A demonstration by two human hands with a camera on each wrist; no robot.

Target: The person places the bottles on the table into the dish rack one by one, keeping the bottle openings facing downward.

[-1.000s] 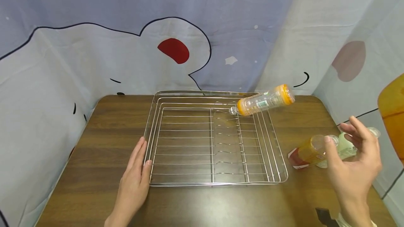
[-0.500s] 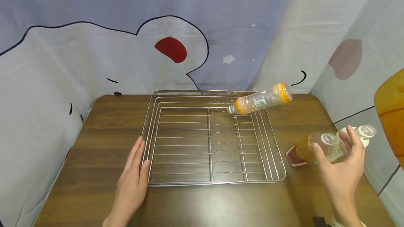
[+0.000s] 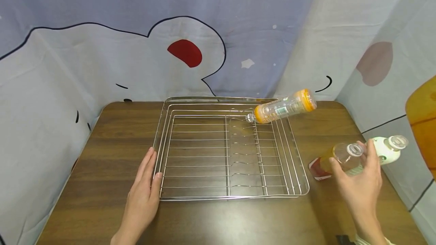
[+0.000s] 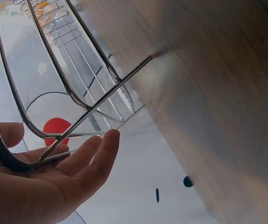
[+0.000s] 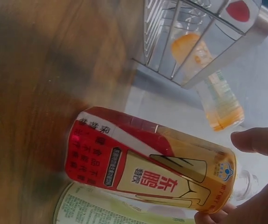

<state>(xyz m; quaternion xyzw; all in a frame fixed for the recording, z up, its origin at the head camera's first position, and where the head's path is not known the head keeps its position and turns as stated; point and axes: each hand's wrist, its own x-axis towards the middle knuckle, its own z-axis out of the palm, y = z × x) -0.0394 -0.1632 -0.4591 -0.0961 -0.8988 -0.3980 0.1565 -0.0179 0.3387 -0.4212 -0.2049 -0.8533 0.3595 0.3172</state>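
Note:
In the head view, my left hand (image 3: 141, 197) rests against the left side of a wire rack (image 3: 228, 177), its fingers fairly straight along the rim. The left wrist view shows the palm beside the metal bars (image 4: 101, 101). At the right, my right hand (image 3: 361, 188) is spread around the upper part of a clear plastic bottle with a red and yellow label (image 5: 152, 163). The thumb looks slightly apart from it; the fingers are partly hidden behind. A pale green bottle (image 3: 385, 150) stands just behind. An orange-banded empty bottle (image 3: 284, 107) lies tilted over the rack's back right corner.
The rack stands on a brown wooden table (image 3: 238, 222). A printed curtain (image 3: 265, 29) closes off the back and sides, close behind the table edge. The two upright bottles stand close together near the table's right side.
My right hand has moved left and inward, bringing its thumb and fingers to either side of the red and yellow bottle. My left hand and the orange-banded bottle stay put.

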